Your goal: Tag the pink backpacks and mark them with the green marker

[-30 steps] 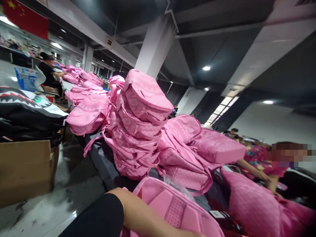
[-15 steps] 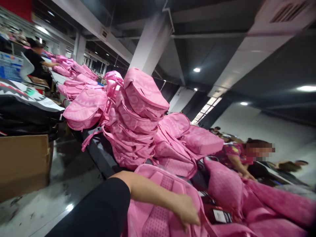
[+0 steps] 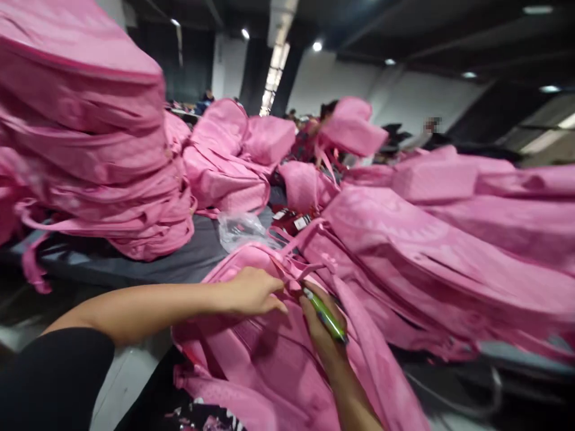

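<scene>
A pink backpack [image 3: 287, 353] lies in front of me, its straps and padded back facing up. My left hand [image 3: 254, 291] is at its top edge, fingers curled on the fabric near the top loop, the thumb showing apart below them. My right hand [image 3: 326, 323] is closed around a slim, shiny green tool [image 3: 326, 315] with a whitish tip and a dark end; its exact kind is unclear. That hand rests against the backpack close to the strap joint, just right of my left hand. Some fingertips are hidden.
A tall stack of pink backpacks [image 3: 90, 137] stands at left on the grey table [image 3: 148, 269]. More pink backpacks [image 3: 404, 239] are heaped at right. Behind my hands lie a clear plastic bag [image 3: 245, 230] and dark red items with white tags [image 3: 296, 222]. A person is partly visible beyond.
The view has swung right and down, closer to the table. My left arm now reaches to the backpack's top, and my right hand with the green tool has come into view. A backpack appears raised in the background.
</scene>
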{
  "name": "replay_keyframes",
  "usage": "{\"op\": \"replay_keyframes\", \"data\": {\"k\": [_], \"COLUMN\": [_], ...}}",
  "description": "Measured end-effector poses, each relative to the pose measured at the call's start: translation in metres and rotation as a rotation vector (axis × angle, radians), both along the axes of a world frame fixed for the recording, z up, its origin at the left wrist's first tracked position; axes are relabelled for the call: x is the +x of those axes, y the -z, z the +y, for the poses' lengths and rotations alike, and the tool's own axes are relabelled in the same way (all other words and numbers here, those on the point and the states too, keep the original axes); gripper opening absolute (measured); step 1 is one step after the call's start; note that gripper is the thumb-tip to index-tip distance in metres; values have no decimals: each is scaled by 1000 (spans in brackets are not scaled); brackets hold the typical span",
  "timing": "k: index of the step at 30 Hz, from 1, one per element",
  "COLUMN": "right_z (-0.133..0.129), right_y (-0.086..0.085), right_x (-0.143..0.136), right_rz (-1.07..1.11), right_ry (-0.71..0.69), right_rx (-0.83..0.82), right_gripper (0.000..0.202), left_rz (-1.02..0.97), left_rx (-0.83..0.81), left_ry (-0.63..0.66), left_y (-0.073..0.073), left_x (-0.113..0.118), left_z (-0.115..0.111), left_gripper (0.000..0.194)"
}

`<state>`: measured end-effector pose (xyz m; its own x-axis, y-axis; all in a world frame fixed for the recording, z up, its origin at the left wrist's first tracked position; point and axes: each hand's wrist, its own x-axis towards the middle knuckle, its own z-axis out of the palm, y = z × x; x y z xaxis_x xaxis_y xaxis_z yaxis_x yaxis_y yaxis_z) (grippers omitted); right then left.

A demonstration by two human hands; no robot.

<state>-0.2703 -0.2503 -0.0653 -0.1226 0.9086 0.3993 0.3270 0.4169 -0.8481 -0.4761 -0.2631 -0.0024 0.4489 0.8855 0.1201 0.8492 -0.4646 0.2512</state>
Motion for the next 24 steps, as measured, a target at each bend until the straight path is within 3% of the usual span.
{"op": "replay_keyframes", "data": {"k": [3, 5, 8, 10, 11, 13, 17, 21, 24], "right_z": [9, 13, 18, 24, 29, 38, 42, 29, 25], "right_y": [27, 40, 50, 52, 53, 54, 56, 61, 67], "right_x": [18, 24, 20, 10, 4, -7, -19, -13, -7], "right_rz": [66, 90, 2, -79, -104, -124, -117, -141, -111], "right_ry": [32, 16, -22, -62, -78, -90, -57, -131, -131], "right_rx": [-96, -87, 64, 213, 288, 401, 446, 445, 438], "right_gripper": [37, 35, 31, 33, 35, 41, 41, 40, 45], "left_rz": [125, 165, 152, 115, 109, 162, 383, 457, 448], "left_rx": [53, 64, 213, 350, 359, 237, -37, -48, 45], "left_ry": [77, 132, 230, 161, 98, 20, -17, -83, -25], "left_y": [29, 36, 31, 22, 17, 10, 8, 19, 26], "left_x": [11, 13, 4, -4, -6, -7, 5, 10, 8], "left_z": [18, 29, 42, 52, 58, 70, 95, 106, 103], "left_gripper": [16, 16, 18, 27, 42, 71, 85, 93, 102]}}
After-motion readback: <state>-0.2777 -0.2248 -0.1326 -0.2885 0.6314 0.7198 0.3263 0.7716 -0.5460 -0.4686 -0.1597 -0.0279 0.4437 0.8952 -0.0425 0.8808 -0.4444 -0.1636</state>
